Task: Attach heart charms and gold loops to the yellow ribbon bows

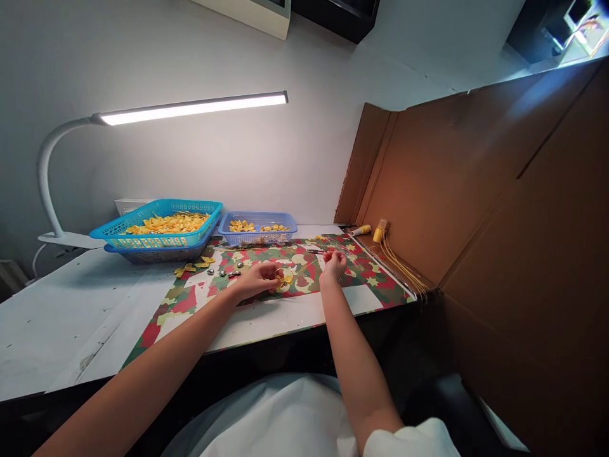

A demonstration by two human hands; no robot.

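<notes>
My left hand (261, 280) is closed in a pinch on a small yellow ribbon bow (286, 280) just above the patterned mat. From the bow a thin yellow cord (308, 269) slants up to my right hand (335, 263). The fingers of that hand are pinched together on the cord; their tips are too small to make out fully. Beside them lies a slim dark metal tool (315, 251), its kind unclear. Several small silver bells (222, 273) are on the mat left of my left hand, near some loose yellow bows (190, 268).
A turquoise basket (209, 209) heaped with yellow bows sits on a darker blue one. A smaller blue basket (257, 238) holds more yellow pieces. Yellow cords (402, 263) and spools (380, 230) lie by the cardboard wall (476, 171). A lamp (195, 108) hangs overhead.
</notes>
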